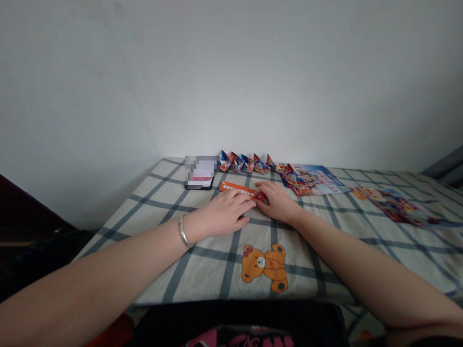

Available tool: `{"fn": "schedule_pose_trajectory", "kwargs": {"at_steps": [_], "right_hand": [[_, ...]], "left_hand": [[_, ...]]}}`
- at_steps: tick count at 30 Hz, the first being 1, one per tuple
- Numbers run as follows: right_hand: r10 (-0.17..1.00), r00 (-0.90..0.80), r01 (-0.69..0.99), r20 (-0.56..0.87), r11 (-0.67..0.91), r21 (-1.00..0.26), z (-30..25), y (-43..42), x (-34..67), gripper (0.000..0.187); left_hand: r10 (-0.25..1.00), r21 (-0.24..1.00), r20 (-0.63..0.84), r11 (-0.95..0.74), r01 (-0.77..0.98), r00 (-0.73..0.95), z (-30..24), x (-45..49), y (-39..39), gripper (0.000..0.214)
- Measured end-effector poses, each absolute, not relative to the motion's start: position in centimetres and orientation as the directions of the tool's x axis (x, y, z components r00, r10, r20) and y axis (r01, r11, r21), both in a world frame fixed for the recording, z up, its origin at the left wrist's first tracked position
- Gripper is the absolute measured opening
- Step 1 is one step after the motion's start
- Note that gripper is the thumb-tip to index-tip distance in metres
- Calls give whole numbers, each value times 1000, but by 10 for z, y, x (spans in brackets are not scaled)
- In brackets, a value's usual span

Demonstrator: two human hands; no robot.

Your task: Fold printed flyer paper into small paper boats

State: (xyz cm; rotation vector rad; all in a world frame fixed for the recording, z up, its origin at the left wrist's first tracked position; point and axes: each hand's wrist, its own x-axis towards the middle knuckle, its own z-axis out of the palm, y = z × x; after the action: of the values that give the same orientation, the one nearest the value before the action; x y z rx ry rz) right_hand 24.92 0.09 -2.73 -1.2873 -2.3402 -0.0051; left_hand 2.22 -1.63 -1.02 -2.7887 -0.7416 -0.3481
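My left hand (224, 212), with a silver bangle on its wrist, lies flat with fingers stretched out over the near edge of an orange-red paper strip (235, 188) on the checked cloth. My right hand (277, 200) meets it from the right, its fingertips curled and pressed on the red right end of the same strip. Behind them, along the wall, stands a row of several small folded paper shapes (246, 164) in red, blue and white.
A black phone (198, 179) lies at the back left of the strip. Two colourful printed sheets lie to the right, one (314, 179) close and one (398, 205) farther off. The cloth (162, 260) carries an orange bear print (265, 267). White wall behind; dark floor left.
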Motion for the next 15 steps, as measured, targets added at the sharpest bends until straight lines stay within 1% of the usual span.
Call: {"fn": "schedule_pose_trajectory", "kwargs": {"at_steps": [7,15], "right_hand": [[823,-449,795,347,546,-264,-30,3,251,27],[857,-411,803,311,502,-320,-29,6,251,34]], "left_hand": [[409,-149,297,-873,465,863,-14,16,-8,44],[369,-138,284,-897,419,885,-10,11,-6,40]]}}
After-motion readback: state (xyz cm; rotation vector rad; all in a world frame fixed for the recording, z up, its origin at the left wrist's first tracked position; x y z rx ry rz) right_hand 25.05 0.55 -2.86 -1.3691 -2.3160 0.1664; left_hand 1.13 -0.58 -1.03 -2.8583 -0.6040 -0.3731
